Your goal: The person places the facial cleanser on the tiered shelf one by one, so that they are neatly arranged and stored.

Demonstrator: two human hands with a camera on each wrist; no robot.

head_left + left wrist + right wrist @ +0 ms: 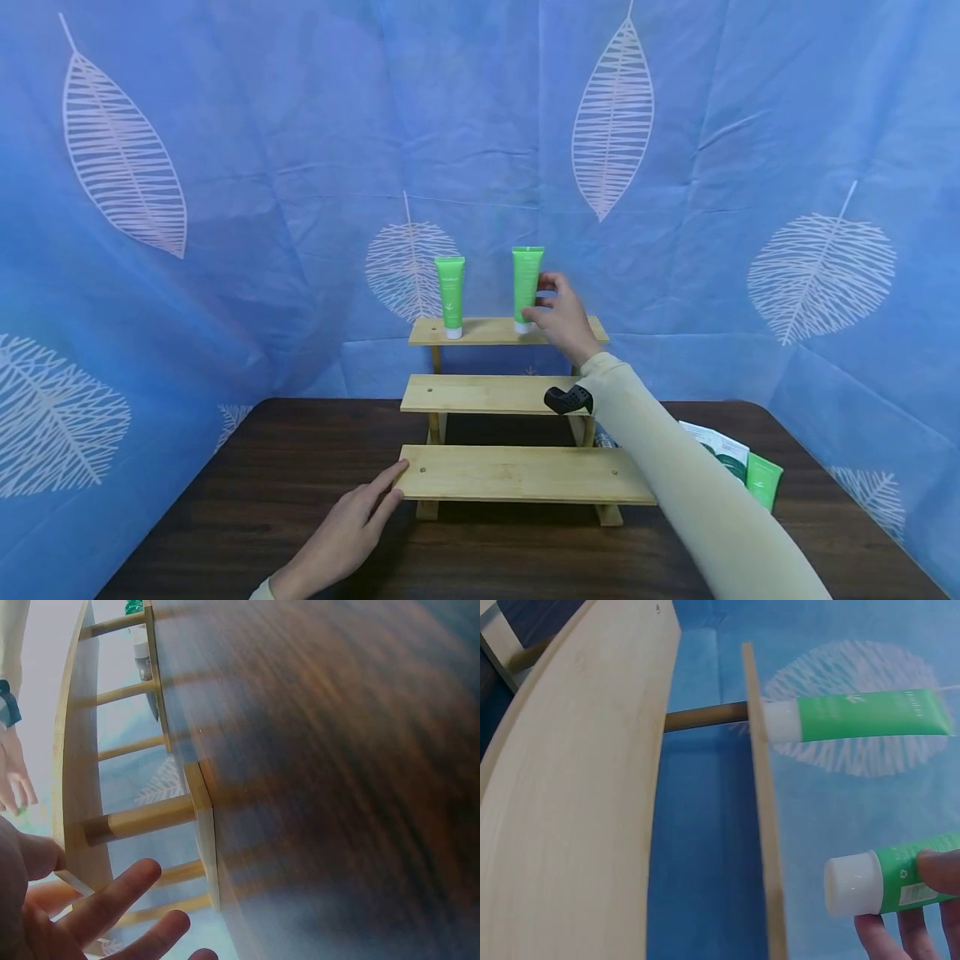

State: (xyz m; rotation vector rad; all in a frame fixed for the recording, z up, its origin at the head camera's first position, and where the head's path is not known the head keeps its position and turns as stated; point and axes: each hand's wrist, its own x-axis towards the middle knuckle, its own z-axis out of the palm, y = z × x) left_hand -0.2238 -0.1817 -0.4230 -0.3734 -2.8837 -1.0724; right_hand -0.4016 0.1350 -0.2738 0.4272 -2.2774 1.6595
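My right hand (561,315) grips a green squeeze tube (527,283) with its white cap down, at the top board (491,332) of a three-step wooden stand. In the right wrist view a gap shows between this tube's cap (853,886) and the board's edge. A second green tube (451,292) stands upright on its cap on the top board, to the left. At the lowest board's (517,473) left end, my left hand (341,533) touches the wood with its fingers mostly straight, several of them extended past the board in the left wrist view.
The middle board (487,394) lies between the other two steps. On the dark table (225,500), right of the stand, are another green tube (763,481) and a white-and-green package (716,446), partly behind my right sleeve. A blue leaf-print cloth (300,125) hangs behind.
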